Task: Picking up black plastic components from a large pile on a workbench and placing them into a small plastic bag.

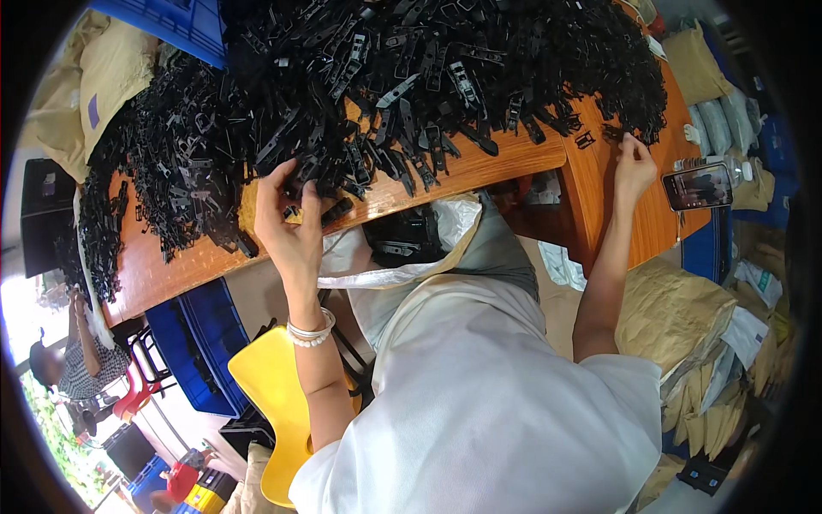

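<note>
A large heap of small black plastic parts (411,77) covers most of the wooden table (514,158). My left hand (291,214) is at the heap's near edge, thumb and fingers spread apart around a few loose parts, with none clearly gripped. Out to the right, my right hand (634,171) has its fingertips pinched on a small black plastic part (613,133) at the heap's right end. A small frame-like black part (584,140) lies apart on the wood to the left of that hand.
An open white-lined sack (462,224) at my lap holds more black parts. A phone (698,187) stands at the table's right edge. Paper sacks (676,317) are stacked on the right. A yellow chair (265,385) and blue crates (197,343) stand left; another person (81,364) sits beyond.
</note>
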Tool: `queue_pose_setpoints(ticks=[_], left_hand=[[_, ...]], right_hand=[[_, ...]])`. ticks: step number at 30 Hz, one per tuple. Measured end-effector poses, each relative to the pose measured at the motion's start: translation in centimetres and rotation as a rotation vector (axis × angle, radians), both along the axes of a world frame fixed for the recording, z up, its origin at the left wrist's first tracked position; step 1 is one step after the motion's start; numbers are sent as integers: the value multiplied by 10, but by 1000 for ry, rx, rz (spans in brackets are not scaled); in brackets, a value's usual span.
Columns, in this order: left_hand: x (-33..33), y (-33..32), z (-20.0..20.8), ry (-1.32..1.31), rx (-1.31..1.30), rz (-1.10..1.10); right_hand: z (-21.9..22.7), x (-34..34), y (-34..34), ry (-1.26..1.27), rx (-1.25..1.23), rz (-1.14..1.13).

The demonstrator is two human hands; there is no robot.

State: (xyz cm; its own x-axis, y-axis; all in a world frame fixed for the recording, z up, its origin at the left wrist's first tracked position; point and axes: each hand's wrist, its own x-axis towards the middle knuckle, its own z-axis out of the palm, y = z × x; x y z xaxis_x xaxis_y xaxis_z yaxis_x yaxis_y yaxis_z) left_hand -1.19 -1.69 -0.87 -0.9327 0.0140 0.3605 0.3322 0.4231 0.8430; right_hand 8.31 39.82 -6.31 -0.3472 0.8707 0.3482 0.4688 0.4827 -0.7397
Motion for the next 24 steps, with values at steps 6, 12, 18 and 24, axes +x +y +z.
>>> queue_pose_setpoints(ticks=[6, 12, 18, 24], left_hand=[[5, 6, -2, -50, -31, -46], [4, 10, -8, -23, -30, -69], [11, 16, -5, -73, -8, -115], [16, 13, -7, -82, -53, -97]], right_hand=[[4, 25, 8, -436, -95, -34], [17, 24, -9, -348, 325, 254], [11, 13, 3, -488, 250, 473], [1, 12, 4, -366, 262, 378]])
